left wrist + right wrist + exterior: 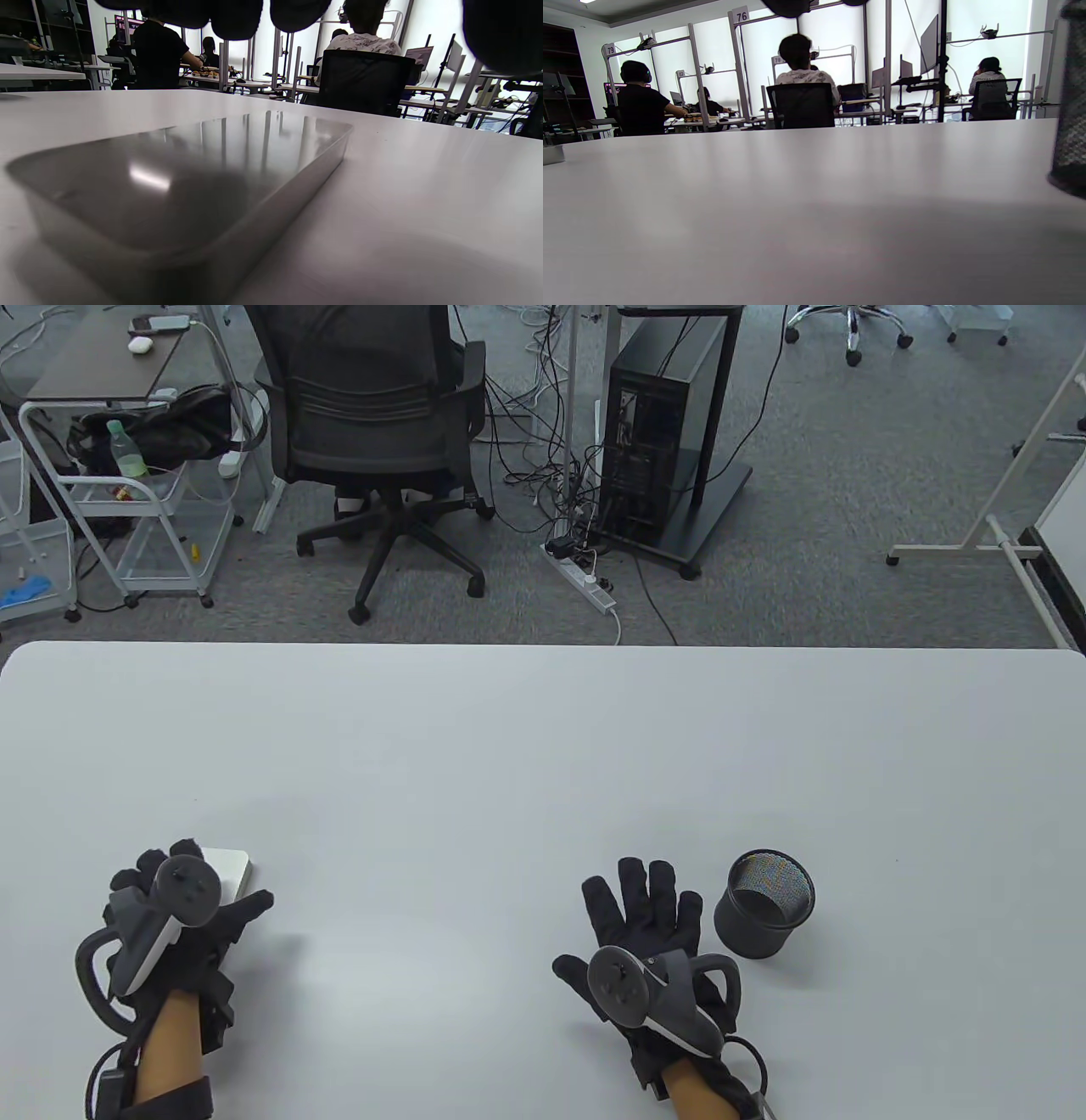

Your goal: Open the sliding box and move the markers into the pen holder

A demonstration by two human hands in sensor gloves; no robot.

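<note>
Centrally, the sliding box (231, 872) lies flat and closed on the white table (543, 746), near its front-left edge; in the left wrist view its glossy lid (182, 178) reflects the window frames. No markers are visible. The left hand (182, 912) hovers over the box's near part, covering most of it in the table view; its fingers (144, 869) arch above the lid, thumb spread to the side. Whether the fingertips touch the lid cannot be told, and nothing is gripped. The black mesh pen holder (764, 903) stands upright at front right, well apart from the box; its wall (1071, 106) fills the right edge of the right wrist view. The right hand (649, 929) lies flat, palm down, just beside the holder's left, fingers straight and spread, holding nothing. Beyond the table's far edge stand an office chair (382, 432) and a computer tower (649, 432) among floor cables.
</note>
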